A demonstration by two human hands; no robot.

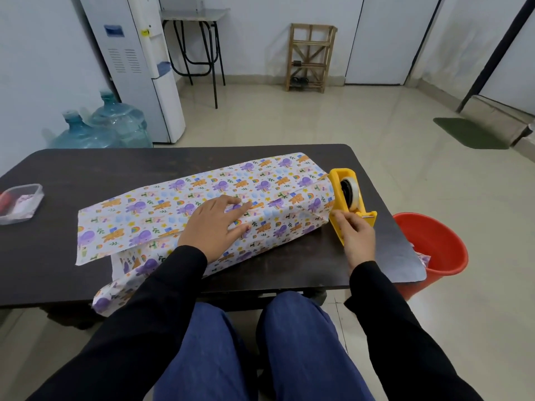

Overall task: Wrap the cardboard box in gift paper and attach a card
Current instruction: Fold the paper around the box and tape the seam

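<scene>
Gift-wrapped long box, its white paper printed with purple octopuses, lies diagonally on the dark rectangular table. The left hand presses flat on the seam, fingers straight. The right hand pinches the cutter end of the yellow plastic tape dispenser, which touches the box's right end. A clear plastic tub at the table's left holds red and white items. A red bucket beside the table's right edge holds paper scraps.

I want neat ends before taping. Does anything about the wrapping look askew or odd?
Yes: the gift paper is uneven at its left end. One layer lies flat on the table, the lower one is crumpled and hangs over the near edge. The left hand presses the seam; the right hand pinches at the tape dispenser.
</scene>
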